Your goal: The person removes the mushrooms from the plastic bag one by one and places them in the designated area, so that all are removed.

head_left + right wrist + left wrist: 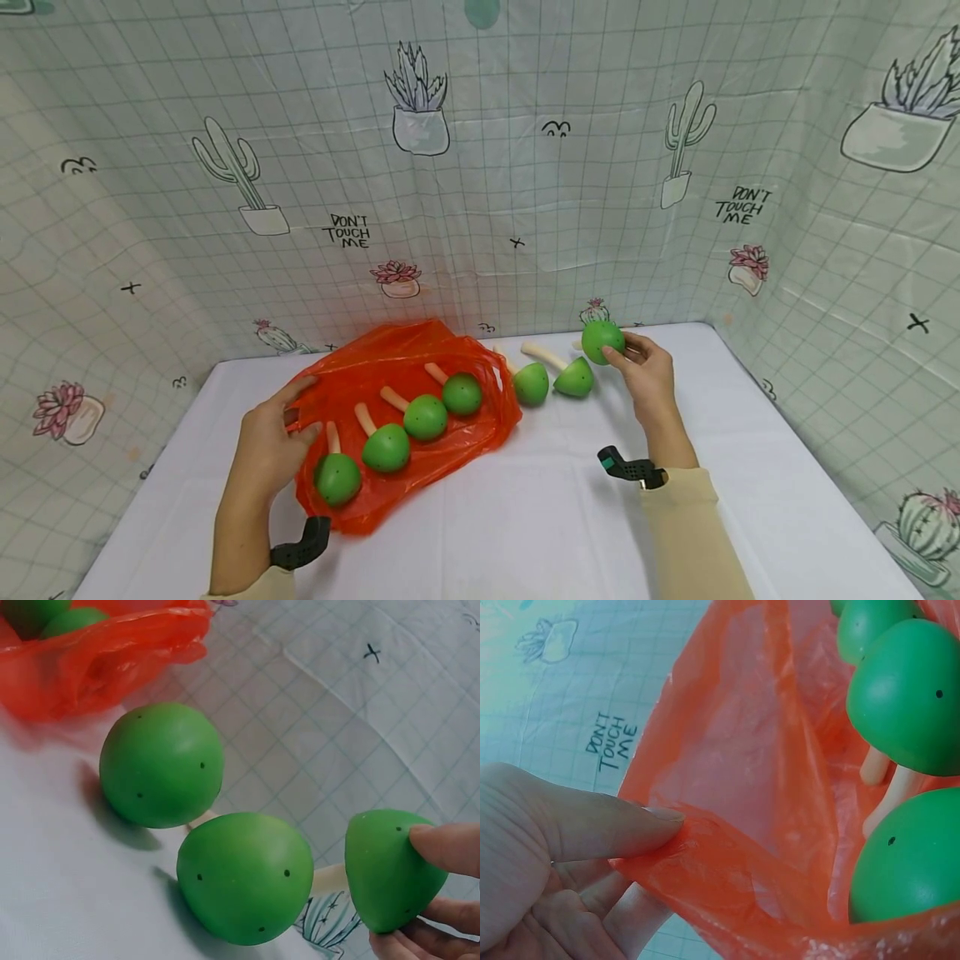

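Note:
My left hand pinches the edge of a red plastic bag between thumb and fingers, at the bag's left side. Several toy mushrooms with green dotted caps and pale stems lie in a slanting row on the bag's red film; the nearest mushroom sits by that hand. With thumb and fingertips, my right hand grips another green mushroom by its cap, at the back right of the table. Just left of it lie two more, a tilted mushroom and a rounder mushroom beside the bag.
A white cloth covers the table. Behind and at both sides hangs a pale grid-patterned curtain printed with potted cacti. Black wrist cameras sit on both forearms, such as the right camera.

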The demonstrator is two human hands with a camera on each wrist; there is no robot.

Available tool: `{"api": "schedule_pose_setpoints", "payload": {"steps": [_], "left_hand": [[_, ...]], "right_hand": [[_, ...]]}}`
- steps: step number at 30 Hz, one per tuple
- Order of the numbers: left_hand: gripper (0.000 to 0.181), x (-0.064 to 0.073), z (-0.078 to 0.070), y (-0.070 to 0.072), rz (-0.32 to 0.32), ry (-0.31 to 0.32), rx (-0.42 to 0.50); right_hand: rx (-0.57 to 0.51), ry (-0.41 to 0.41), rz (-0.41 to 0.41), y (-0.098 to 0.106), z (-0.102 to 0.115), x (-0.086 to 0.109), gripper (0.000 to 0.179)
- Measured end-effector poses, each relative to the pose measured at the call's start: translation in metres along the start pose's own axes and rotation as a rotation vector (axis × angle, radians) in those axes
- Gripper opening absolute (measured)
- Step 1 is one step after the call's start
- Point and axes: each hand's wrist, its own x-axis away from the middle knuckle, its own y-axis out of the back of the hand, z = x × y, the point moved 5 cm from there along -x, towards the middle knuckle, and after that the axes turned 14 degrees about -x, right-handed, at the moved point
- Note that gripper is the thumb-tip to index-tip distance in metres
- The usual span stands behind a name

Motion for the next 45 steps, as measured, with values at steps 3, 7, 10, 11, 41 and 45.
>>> {"api": "schedule_pose_setpoints", "payload": {"steps": [3,7,10,11,41,45], "left_hand": [[0.067,0.0,0.0,0.0,-0.002,-0.004,0.002],[0.068,0.0,0.0,0.0,0.002,0.002,0.004],[0.068,-0.001,0.001,0.0,0.0,-0.012,0.007],[0.068,-0.001,0.001,0.0,-0.004,-0.022,0.007],[0.066,0.0,-0.001,0.0,-0.003,-0.035,0.0],[0.066,-0.001,-0.002,0.0,-0.007,-0.038,0.008]], "right_hand": [[0.003,-0.001,-0.006,0.001,-0.002,-0.001,0.058],[0.001,-0.001,-0.016,0.002,-0.006,-0.002,0.057],[-0.002,-0.005,-0.026,0.004,-0.008,-0.002,0.059],[-0.005,-0.007,-0.029,0.004,-0.009,-0.003,0.059],[0.139,-0.139,0.039,0.027,-0.027,-0.012,0.067],[0.131,-0.147,0.056,0.027,-0.03,-0.013,0.068]]}}
